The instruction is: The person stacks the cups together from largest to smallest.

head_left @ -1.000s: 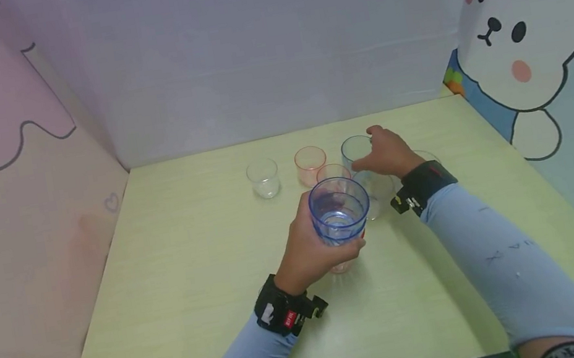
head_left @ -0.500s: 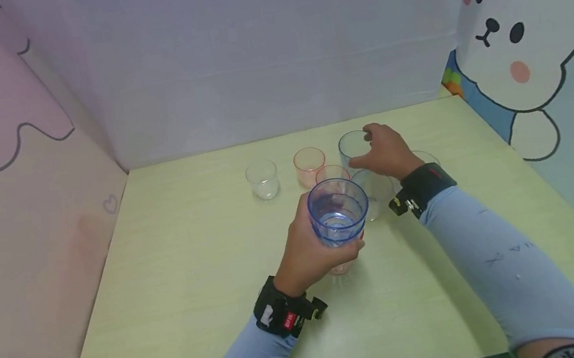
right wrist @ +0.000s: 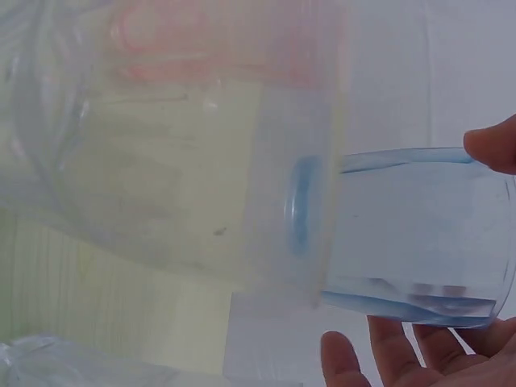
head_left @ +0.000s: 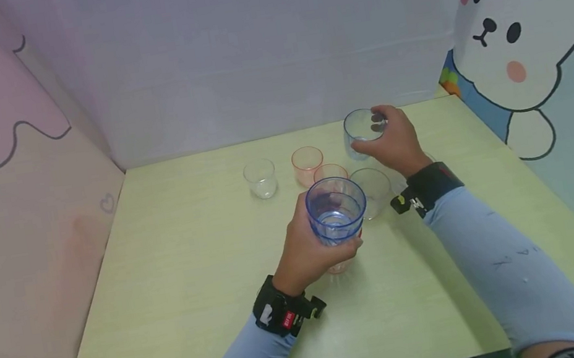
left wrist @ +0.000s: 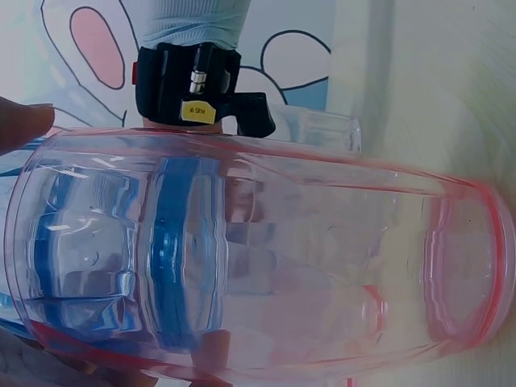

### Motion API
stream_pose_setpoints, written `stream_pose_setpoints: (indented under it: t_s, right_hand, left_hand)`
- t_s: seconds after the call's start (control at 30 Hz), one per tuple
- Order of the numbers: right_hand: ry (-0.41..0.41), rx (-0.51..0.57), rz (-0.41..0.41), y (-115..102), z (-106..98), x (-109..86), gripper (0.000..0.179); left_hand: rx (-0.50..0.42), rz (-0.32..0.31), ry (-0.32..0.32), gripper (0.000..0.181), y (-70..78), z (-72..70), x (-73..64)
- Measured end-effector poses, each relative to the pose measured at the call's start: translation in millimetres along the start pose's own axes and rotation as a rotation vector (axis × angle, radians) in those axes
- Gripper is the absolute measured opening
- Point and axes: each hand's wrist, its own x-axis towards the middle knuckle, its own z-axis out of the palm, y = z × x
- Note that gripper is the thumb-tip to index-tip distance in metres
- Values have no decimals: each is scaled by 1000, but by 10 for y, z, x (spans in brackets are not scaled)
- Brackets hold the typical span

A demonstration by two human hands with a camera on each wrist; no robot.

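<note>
My left hand [head_left: 309, 250] grips a small stack: a clear cup with a blue tint [head_left: 336, 212] nested in a pink-tinted clear cup [left wrist: 322, 266]. The pink cup's base shows below the fingers in the head view. Farther back, my right hand [head_left: 395, 138] holds a pale blue clear cup [head_left: 356, 138] by its upper side, thumb on one side and fingers on the other. In the right wrist view this pale blue cup [right wrist: 419, 234] lies between thumb and fingers, partly behind a large blurred clear cup [right wrist: 201, 177].
Behind the stack stand a clear cup [head_left: 261, 180], an orange-rimmed cup [head_left: 309, 166] and a red-rimmed cup [head_left: 329, 171], partly hidden. A wider clear cup [head_left: 374, 193] stands right of the stack. Another clear rim [head_left: 430, 156] shows behind my right wrist. White cloth [head_left: 256, 52] backs the table.
My right hand has raised the pale blue cup, moving it up and slightly right in the head view. The left hand with its stack has hardly moved.
</note>
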Motion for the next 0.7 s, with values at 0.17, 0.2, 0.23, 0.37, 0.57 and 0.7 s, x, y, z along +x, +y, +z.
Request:
stream_pose_setpoints:
  t_s: [0.17,0.2,0.23,0.37,0.57,0.7]
  right_hand:
    - [5,38,12,6,-33,-41,86]
    - [4,45,11,9,-38,-49,86]
    - [5,57,8,12,-45,-55,85]
    - [16,115,-19,16,-77,-85,81]
    - [35,205,-31,-19,-122,-132,75]
    - [28,305,-39,-49,-142,-165,70]
  left_hand:
    - [7,11,2,89,-5,2,3]
    - [6,12,2,89,-6,2,4]
    - [7,12,3,89,-4,4,5]
    - [9,12,1,89,8,8,5]
    - [22,16,1,90,19,1,0]
    - [21,16,1,93,5,-9,-4]
